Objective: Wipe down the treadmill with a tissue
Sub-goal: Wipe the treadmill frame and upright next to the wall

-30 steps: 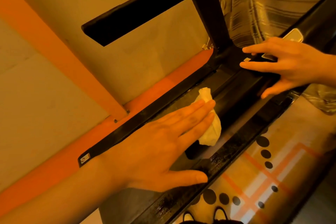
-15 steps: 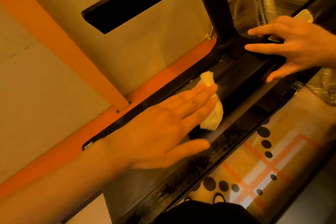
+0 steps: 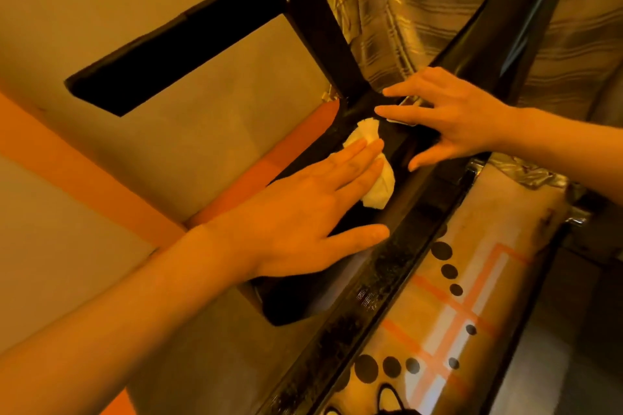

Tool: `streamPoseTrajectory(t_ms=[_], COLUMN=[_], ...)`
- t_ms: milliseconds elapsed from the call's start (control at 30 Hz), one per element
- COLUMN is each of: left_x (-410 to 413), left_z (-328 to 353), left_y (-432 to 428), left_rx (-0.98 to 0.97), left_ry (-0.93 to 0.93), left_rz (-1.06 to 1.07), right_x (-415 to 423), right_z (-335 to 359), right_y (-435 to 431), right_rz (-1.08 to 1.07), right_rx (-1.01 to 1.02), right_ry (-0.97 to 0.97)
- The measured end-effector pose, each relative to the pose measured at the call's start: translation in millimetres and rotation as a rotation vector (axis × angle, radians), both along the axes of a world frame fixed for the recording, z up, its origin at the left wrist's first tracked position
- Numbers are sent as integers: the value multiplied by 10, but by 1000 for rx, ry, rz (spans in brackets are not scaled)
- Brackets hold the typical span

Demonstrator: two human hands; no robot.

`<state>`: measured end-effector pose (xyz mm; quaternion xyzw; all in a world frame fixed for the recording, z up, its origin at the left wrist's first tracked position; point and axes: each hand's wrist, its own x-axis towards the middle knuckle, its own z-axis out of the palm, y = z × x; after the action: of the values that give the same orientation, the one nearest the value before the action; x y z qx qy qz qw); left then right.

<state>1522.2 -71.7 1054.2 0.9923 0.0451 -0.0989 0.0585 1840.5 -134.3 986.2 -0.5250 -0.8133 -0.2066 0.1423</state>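
A crumpled white tissue (image 3: 480, 182) lies on the black treadmill deck (image 3: 337, 300), close to the foot of the black upright post (image 3: 320, 34). My left hand (image 3: 303, 216) presses flat on the tissue with straight fingers, thumb spread out toward the side rail (image 3: 381, 283). My right hand (image 3: 451, 114) rests with spread, straight fingers on the front end of the deck, over a small silver-edged plate (image 3: 401, 120), just beyond the tissue.
A black handrail arm (image 3: 175, 57) juts left from the post above the beige and orange floor (image 3: 101, 178). A patterned mat with black dots and orange lines (image 3: 448, 320) lies to the right of the rail. Striped fabric (image 3: 404, 23) hangs behind.
My left hand has slid the tissue forward along the deck toward the post and my right hand. The view has shifted, so both hands sit closer together.
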Motion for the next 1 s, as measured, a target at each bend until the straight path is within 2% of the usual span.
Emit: streamPoseTrajectory(t_ms=[200,367,700,867,1000], left_x=[-52,-631,-1245,-961,-1042], left_z=[-53,-136,-162,-178,-216], left_y=[6,-40,-163,-168,-191], left_rx=[-48,-139,-99,-93,-76], left_ry=[-49,-162,-224,-284,-297], left_rz=[-1,35,-10,-28,-23], right_x=[1,-20,-221,-248,-289], right_z=[-33,-100,-78,1,0], right_y=[13,0,50,40,-6], right_rz=[18,68,157,134,109], right_rx=[13,22,-8,-23,-13], right_ry=[13,11,-90,-54,-1])
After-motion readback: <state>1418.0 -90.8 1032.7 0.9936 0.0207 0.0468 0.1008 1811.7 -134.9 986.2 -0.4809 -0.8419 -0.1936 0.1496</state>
